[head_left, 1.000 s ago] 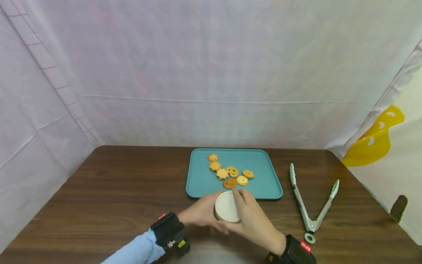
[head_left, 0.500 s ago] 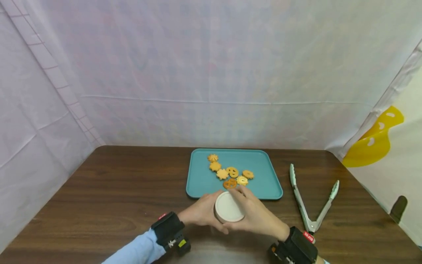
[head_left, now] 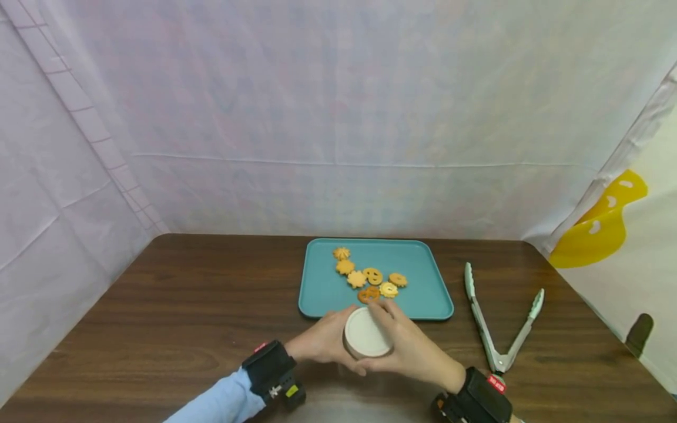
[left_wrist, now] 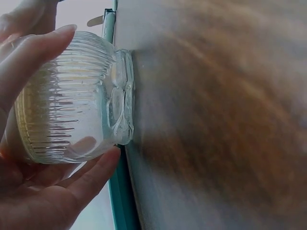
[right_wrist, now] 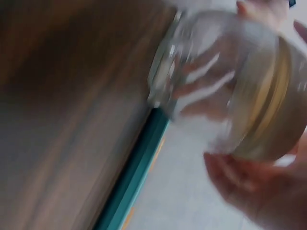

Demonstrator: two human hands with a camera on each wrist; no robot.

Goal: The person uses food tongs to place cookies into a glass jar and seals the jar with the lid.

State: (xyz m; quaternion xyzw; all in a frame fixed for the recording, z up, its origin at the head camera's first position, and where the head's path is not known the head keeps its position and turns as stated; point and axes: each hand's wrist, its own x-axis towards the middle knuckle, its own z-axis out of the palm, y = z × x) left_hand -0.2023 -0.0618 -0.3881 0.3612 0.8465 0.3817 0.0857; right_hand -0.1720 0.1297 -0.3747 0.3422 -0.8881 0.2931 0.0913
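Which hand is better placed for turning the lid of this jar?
Probably the right hand: its fingers lie around the lid, while the left hand holds the glass jar lower down.

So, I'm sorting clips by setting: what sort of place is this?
Probably a makeshift recording booth, though I can't be certain: pale sheets hang behind and beside a wooden table, and black devices are strapped on both wrists.

Left hand (head_left: 328, 339) and right hand (head_left: 407, 343) curve toward each other
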